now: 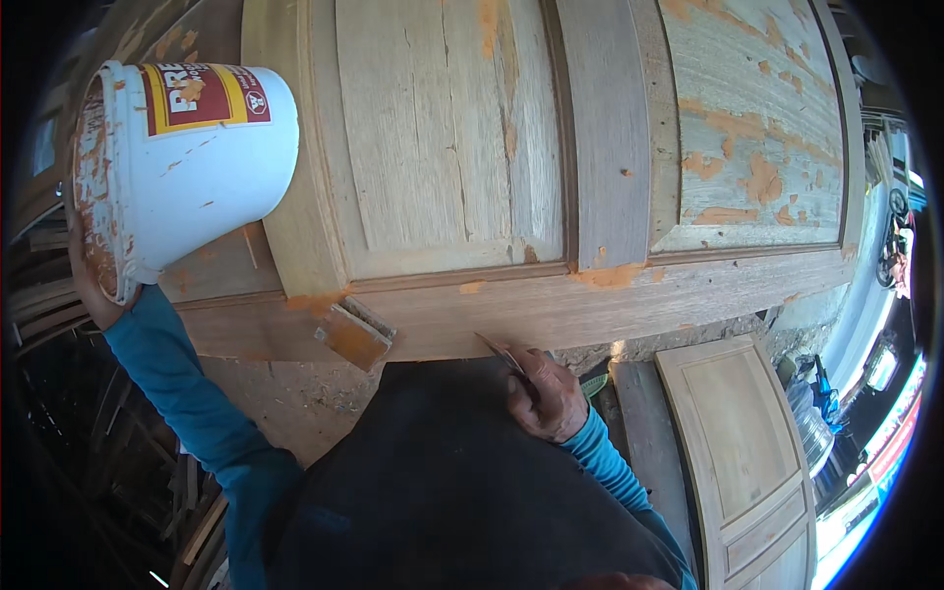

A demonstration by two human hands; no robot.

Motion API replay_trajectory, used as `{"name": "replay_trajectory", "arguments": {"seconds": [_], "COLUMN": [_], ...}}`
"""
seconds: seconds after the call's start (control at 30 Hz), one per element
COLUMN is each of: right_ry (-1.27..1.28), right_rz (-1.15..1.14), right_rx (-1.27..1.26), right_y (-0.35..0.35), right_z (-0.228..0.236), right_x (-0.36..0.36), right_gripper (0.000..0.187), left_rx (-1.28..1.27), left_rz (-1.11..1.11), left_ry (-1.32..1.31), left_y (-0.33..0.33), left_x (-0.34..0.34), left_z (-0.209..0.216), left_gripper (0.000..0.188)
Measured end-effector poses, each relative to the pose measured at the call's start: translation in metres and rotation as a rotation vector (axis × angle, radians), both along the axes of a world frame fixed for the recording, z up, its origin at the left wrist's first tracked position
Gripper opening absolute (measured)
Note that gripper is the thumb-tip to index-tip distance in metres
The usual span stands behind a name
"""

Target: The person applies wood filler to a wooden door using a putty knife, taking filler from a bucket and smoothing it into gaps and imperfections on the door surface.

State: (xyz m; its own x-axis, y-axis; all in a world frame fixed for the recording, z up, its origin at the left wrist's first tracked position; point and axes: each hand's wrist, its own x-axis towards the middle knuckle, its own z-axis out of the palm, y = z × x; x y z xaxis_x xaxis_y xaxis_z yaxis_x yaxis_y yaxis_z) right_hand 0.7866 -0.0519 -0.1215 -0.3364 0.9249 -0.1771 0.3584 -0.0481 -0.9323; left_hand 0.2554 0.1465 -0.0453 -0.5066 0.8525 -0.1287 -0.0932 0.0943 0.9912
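Note:
A white plastic bucket [211, 162] with a red and yellow label is tipped on its side at the upper left. Orange-brown filler smears its rim and inside. My left hand [90, 280] grips it at the rim, the fingers partly hidden. Near the front edge of a panelled wooden door [605, 138], my right hand [553, 398] is closed on a thin flat scraper [501, 352]. Patches of orange filler [762, 177] mark the door's panels, joints and cracks. A small flat piece smeared with filler [354, 337] rests on the door's near rail.
Another panelled wooden door [737, 442] lies lower right, beside a dark plank [657, 433]. Stacked timber [49, 315] lines the left side. Dusty ground [295, 398] shows below the door's edge. A bicycle [897, 241] stands far right.

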Motion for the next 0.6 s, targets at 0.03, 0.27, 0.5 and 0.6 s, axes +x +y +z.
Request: {"name": "replay_trajectory", "arguments": {"seconds": [0.03, 0.27, 0.5, 0.6], "right_ry": [0.029, 0.019, -0.175, -0.153], "right_rz": [-0.017, -0.388, -0.235, -0.168], "right_rx": [-0.061, -0.122, 0.039, 0.108], "right_y": [0.005, 0.040, 0.066, 0.076], "right_z": [0.012, 0.024, 0.028, 0.014], "right_x": [0.000, 0.018, 0.027, 0.024], "right_gripper": [0.050, 0.044, 0.047, 0.048], "left_rx": [0.016, 0.044, 0.114, 0.097], "left_rz": [0.009, 0.032, 0.110, 0.061], "left_ry": [-0.025, -0.175, -0.153, -0.193], "left_y": [0.001, 0.009, 0.016, 0.014], "left_x": [0.003, 0.032, 0.044, 0.042], "left_z": [0.003, -0.003, -0.005, -0.006], "left_gripper": [0.051, 0.049, 0.048, 0.049]}}
